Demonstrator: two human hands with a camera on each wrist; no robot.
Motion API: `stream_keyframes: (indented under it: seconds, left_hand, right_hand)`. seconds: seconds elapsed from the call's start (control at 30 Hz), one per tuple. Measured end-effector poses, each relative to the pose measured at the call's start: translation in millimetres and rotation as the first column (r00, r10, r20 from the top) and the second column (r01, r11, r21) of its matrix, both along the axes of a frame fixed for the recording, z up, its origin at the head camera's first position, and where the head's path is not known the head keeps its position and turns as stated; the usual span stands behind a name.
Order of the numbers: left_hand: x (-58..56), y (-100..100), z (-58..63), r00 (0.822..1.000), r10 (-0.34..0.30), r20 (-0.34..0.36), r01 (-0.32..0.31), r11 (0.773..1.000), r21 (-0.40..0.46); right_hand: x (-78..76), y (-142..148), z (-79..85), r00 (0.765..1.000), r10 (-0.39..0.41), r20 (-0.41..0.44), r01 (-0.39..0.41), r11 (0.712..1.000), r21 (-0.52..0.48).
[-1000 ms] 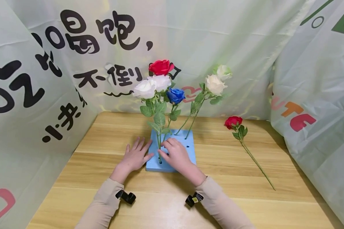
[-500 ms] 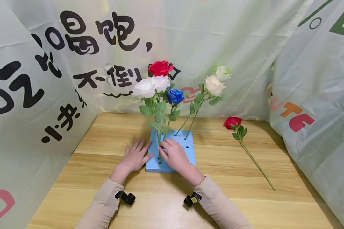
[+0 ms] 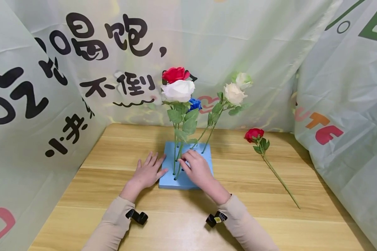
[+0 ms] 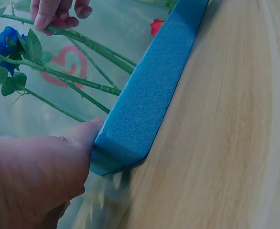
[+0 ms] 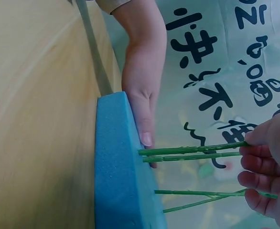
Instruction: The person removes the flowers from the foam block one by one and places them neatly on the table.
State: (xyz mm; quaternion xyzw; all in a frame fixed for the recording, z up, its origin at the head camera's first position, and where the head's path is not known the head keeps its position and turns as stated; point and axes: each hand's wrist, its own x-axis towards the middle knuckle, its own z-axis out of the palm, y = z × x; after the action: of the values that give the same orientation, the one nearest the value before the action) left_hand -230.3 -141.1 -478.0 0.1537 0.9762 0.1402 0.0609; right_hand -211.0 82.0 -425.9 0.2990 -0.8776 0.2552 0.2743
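Note:
A blue foam board (image 3: 188,183) with holes lies on the table, several artificial roses standing in it. My right hand (image 3: 198,170) pinches the green stem (image 5: 192,150) of a white rose (image 3: 178,91) between thumb and fingers; that stem's foot is in a front-left hole. Behind this bloom are a red rose (image 3: 175,74) and a partly covered blue rose (image 3: 194,104). Another white bloom seen earlier is now hidden behind it. With fingers spread and straight, my left hand (image 3: 147,174) rests at the board's left side, its thumb touching the edge of the foam.
A cream rose (image 3: 235,94) and a greenish-white rose (image 3: 243,80) lean right from the board's back holes. On the right of the wooden table (image 3: 238,174) lies a loose red rose (image 3: 254,135). Printed fabric (image 3: 270,62) hangs around the table's back and sides.
The front white rose has swung to the right, upright now, covering the second white bloom and part of the blue one. My right hand moved slightly right with its stem. The left hand stays put.

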Motion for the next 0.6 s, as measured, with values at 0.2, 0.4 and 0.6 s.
stream_keyframes:
  seconds: [0.2, 0.4, 0.6]
  left_hand:
    - [-1.1, 0.1, -2.7, 1.0, -0.006, -0.001, 0.006, 1.0, 0.016]
    - [-0.3, 0.5, -1.5, 1.0, -0.011, 0.009, 0.011, 1.0, 0.018]
    - [-0.3, -0.7, -2.7, 1.0, -0.01, 0.017, 0.01, 1.0, 0.012]
  right_hand:
    - [2.2, 10.9, 3.9, 1.0, 0.015, -0.025, -0.017, 0.998, -0.063]
    - [6.4, 27.9, 8.1, 0.998, 0.001, -0.056, -0.006, 0.996, -0.085]
    - [7.5, 48.4, 9.4, 0.994, -0.032, -0.101, 0.022, 0.995, -0.099]
